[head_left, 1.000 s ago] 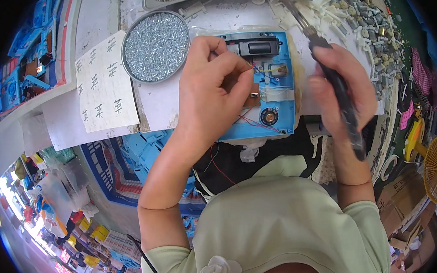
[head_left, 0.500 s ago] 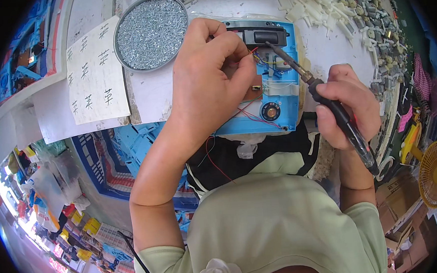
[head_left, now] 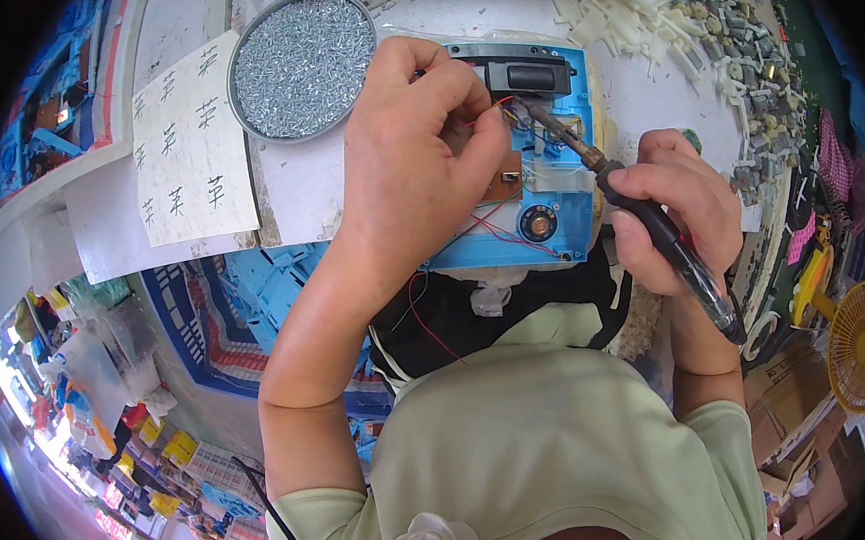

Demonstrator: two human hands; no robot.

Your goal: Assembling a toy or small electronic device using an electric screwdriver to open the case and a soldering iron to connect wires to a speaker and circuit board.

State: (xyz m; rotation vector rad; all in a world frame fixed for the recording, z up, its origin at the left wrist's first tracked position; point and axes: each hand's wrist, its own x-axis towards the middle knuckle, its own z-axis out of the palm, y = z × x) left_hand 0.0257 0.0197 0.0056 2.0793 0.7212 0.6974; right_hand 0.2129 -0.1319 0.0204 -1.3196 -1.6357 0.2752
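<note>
A blue plastic casing (head_left: 577,233) lies in front of me, holding a black compartment piece (head_left: 537,73), a small brown circuit board (head_left: 509,188), a round speaker (head_left: 538,224) and thin wires. My left hand (head_left: 410,148) reaches over the casing's left part. Its thumb and forefinger are pinched at a thin red wire (head_left: 506,98); the fingertips are partly hidden. Closed around the black handle of a soldering iron (head_left: 663,228), my right hand (head_left: 681,200) tilts its tip toward the wires just below the black piece. Whether the tip touches anything, I cannot tell.
At the upper left stands a round tray of small screws (head_left: 303,65), beside a paper sheet (head_left: 180,152). White plastic parts (head_left: 620,16) and small motors (head_left: 732,64) pile up at the right. Below the table edge is a blue crate (head_left: 183,315); a yellow fan (head_left: 861,343) stands right.
The soldering iron's tip has moved down and slightly left, from the black piece to the wires by my left fingertips. My right hand shifted slightly left; my left hand stays nearly still.
</note>
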